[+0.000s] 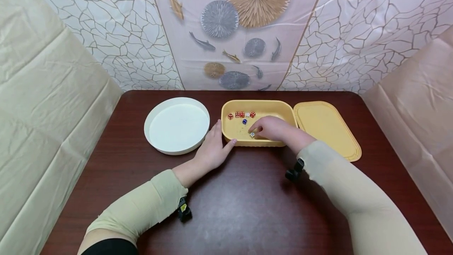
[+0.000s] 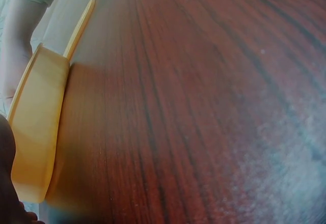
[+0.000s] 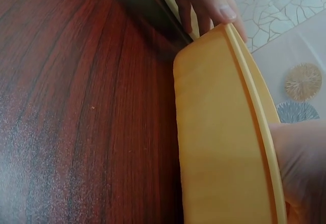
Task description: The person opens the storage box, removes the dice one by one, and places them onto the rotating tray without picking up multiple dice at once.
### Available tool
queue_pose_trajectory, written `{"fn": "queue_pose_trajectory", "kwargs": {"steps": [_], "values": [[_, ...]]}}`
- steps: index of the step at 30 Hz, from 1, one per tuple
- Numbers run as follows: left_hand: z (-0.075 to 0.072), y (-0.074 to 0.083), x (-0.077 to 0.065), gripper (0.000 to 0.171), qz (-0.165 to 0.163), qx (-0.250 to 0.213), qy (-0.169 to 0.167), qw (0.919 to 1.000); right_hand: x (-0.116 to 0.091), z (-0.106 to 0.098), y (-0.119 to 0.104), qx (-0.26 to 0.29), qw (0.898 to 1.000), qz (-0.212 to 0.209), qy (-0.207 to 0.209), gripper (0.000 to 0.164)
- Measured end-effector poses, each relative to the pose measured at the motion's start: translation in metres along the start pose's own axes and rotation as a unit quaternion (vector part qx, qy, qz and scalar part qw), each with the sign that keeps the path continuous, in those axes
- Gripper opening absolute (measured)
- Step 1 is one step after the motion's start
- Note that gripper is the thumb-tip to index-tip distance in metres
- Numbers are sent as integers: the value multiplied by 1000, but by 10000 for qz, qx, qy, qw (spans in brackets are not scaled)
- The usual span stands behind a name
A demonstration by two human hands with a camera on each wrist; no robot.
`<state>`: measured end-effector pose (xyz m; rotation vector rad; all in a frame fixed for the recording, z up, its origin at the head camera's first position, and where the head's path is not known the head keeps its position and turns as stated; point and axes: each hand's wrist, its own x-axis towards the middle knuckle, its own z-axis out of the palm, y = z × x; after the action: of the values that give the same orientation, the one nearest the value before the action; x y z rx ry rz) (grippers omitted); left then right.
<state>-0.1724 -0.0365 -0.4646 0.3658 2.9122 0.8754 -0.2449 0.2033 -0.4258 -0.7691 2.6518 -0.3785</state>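
Note:
A yellow rectangular box [image 1: 260, 107] stands at the back middle of the table. Inside it, along the back left, lie several red dice [image 1: 230, 116] and a white die [image 1: 247, 115], with a blue die [image 1: 244, 121] just in front. My right hand [image 1: 272, 128] reaches into the box, its fingertips at another white die [image 1: 252, 134] near the front wall; whether they pinch it is unclear. My left hand [image 1: 211, 150] rests against the box's front left corner, fingers extended along the left side and thumb by the front wall. In the right wrist view, the box wall [image 3: 219, 127] hides the dice.
To the left of the box sits a round white tray [image 1: 177, 125] with a low rim. A flat yellow lid [image 1: 327, 129] lies to the right, against the box. Patterned cloth [image 1: 219, 50] hangs behind the dark wooden table [image 1: 226, 207].

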Motion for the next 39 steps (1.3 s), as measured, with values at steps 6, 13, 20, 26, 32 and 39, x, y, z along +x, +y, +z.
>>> {"fn": "queue_pose_trajectory", "kwargs": {"steps": [6, 13, 20, 26, 32, 39], "values": [[0, 0, 0, 93, 12, 36, -2, 10000, 2, 1, 0, -74, 9999, -10, -80, 25], [1, 0, 0, 93, 55, 102, 36, 9999, 3, 2, 3, -168, 9998, -79, -30, 23], [0, 0, -1, 93, 53, 96, 59, 9999, 5, 4, 4, -90, 9999, -103, 95, 23], [0, 1, -1, 92, 81, 91, 88, 9999, 3, 2, 4, 24, 9995, -65, 300, 22], [0, 0, -1, 92, 55, 78, 78, 9999, -1, 3, 6, 150, 9981, -159, 571, 21], [-1, 0, -1, 93, 43, 100, 35, 9999, -3, 0, 13, 507, 9948, -20, 881, 25]]}}
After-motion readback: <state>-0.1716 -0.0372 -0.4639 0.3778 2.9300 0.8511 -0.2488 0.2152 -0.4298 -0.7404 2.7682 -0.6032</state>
